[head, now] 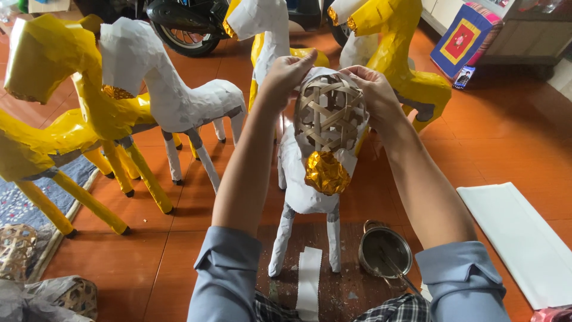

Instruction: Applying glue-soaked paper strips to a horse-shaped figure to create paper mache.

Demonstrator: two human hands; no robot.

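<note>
A: Both hands, L [287, 76] & R [376, 90], pressing white paper onto woven bamboo head [329, 113] of horse figure [310, 179].
B: Fingers pinching paper edge (top). Glue tin [385, 250] below R.

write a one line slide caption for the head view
Both hands press white paper onto a woven horse frame.
</note>
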